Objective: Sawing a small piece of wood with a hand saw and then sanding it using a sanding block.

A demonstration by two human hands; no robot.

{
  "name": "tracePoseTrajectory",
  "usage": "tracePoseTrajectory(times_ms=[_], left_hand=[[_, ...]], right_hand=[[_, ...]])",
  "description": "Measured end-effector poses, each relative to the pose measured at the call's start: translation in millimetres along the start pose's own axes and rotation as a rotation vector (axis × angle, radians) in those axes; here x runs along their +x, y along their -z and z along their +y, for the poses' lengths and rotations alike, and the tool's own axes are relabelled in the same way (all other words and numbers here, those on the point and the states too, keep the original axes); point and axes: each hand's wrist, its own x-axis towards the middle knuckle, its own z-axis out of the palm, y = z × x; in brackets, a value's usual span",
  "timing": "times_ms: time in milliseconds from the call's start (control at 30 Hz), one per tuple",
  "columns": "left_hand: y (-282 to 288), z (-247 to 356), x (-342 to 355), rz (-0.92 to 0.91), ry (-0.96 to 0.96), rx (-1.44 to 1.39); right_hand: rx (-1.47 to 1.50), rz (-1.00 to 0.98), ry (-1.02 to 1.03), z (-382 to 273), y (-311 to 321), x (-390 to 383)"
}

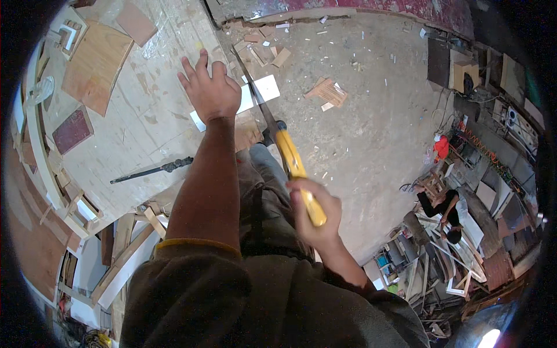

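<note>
While the left hand (212, 90) lies with its fingers spread over a white strip (266, 88), the right hand (316, 211), slightly blurred, is wrapped around the yellow handle (292, 153) of a saw (266, 111). Its blade crosses the strip where that juts past the edge of the worktable (145, 110). Left of the forearm lies a long dark tool (145, 172); farther left, a brown board (97, 66). Wood scraps (328, 93) dot the floor (371, 127), and another person (449, 209) is at far right.

Right fingers (316, 188) round saw (285, 145), white board (267, 89)
</note>
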Motion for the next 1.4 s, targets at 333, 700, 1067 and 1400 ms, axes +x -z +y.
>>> tracePoseTrajectory(times_ms=[333,700,1067,1400], left_hand=[[1.0,-2.2,-5.7,-0.019,-0.027,-0.051],[-9.3,-1.6,-6.5,0.052,-0.08,-0.062],[-5.0,2.9,-10.0,-0.057,-0.23,-0.194],[5.0,6.1,-0.8,-0.056,-0.169,-0.178]], right_hand=[[0.012,0.047,0.007,0.2,-14.6,18.1],[0.047,0.008,-0.032,-18.8,-33.3,61.5],[0.216,0.07,-0.223,-6.7,-25.1,57.9],[0.26,0.081,-0.224,-16.2,-22.7,71.5]])
